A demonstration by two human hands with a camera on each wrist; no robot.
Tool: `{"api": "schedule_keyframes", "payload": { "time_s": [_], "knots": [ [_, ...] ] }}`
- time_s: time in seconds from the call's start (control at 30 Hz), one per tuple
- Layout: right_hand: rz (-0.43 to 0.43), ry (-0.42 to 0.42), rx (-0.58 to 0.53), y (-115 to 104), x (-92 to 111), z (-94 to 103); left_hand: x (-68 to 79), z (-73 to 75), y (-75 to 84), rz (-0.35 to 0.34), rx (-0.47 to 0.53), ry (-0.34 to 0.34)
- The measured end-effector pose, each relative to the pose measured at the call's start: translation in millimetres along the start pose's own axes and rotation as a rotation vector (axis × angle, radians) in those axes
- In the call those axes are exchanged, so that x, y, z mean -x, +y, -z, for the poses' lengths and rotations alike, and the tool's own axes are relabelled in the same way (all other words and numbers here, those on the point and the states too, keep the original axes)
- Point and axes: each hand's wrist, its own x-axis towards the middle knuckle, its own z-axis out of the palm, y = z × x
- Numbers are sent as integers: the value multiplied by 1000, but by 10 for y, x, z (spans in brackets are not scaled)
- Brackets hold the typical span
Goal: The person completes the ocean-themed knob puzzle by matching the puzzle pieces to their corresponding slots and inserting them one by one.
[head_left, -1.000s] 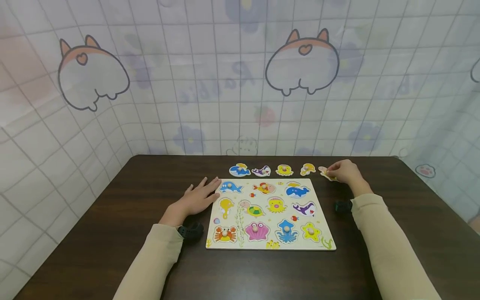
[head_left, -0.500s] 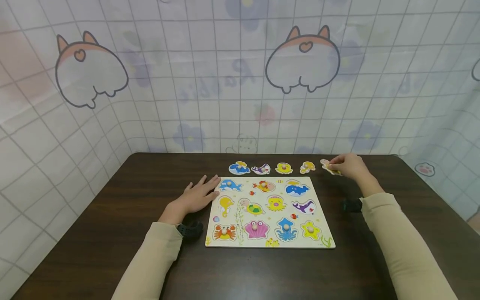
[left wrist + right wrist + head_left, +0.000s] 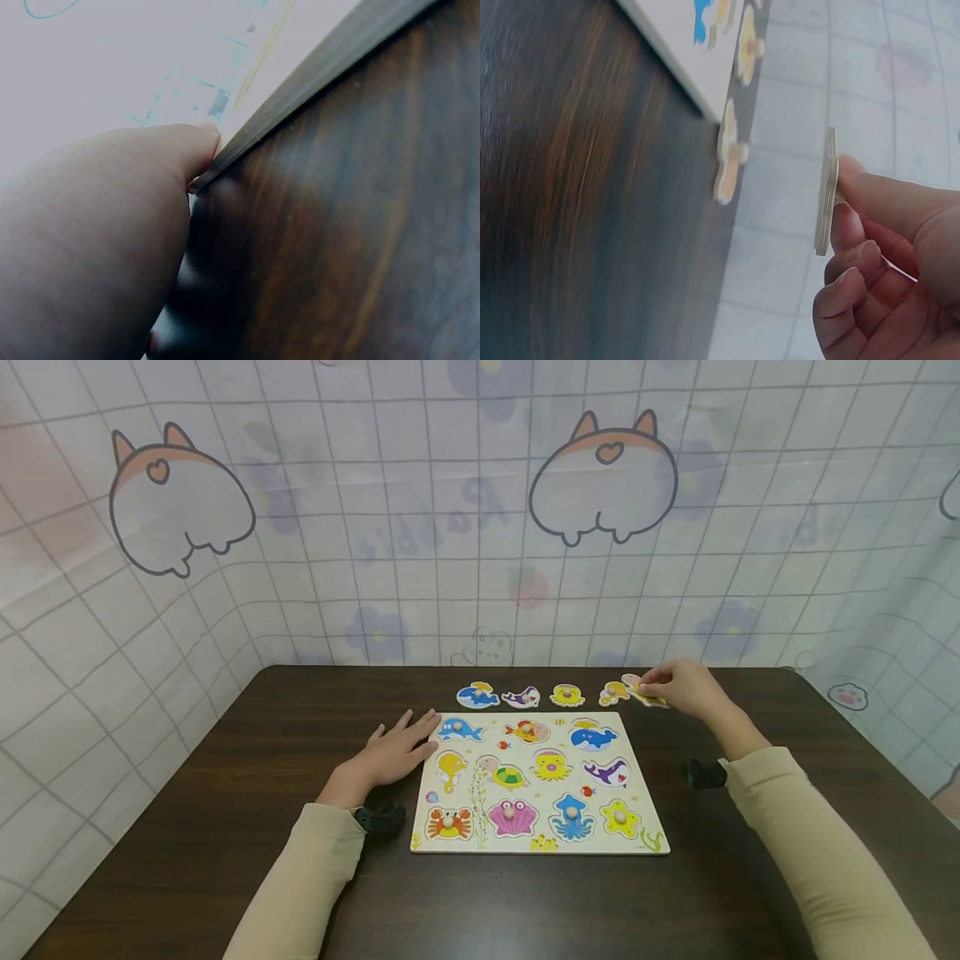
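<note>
In the head view, my right hand [image 3: 690,689] pinches a turtle puzzle piece [image 3: 634,682] by its knob. The right wrist view shows this piece [image 3: 827,195] edge-on, raised off the table, between thumb and index finger. Just left of it lies the seahorse piece [image 3: 613,693]. My left hand [image 3: 386,756] rests at the left edge of the wooden puzzle board [image 3: 645,802], fingers straight and spread. In the left wrist view its thumb [image 3: 191,146] touches the board's edge. Printed on the board is a turtle slot [image 3: 506,774] with no knob on it.
Behind the board, in a row, lie a blue whale piece [image 3: 477,696], a purple whale piece [image 3: 521,697] and an octopus piece [image 3: 567,696]. Several knobbed pieces, such as the crab [image 3: 448,823], sit in the board. A patterned curtain [image 3: 420,577] rises behind the dark table [image 3: 247,760].
My right hand has lifted the turtle piece, first shifting slightly right, then left towards the seahorse piece. My left hand stays at the board's edge.
</note>
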Motion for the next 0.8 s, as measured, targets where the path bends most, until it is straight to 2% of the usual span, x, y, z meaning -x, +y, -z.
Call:
{"api": "schedule_keyframes", "payload": {
  "time_s": [0.27, 0.8],
  "knots": [
    [24, -14, -21, -235, 31, -100, -16, -8, -10, 2, -10, -4],
    [79, -60, -30, -549, 114, -383, 0, 0, -13, 1, -2, -9]
  ]
}}
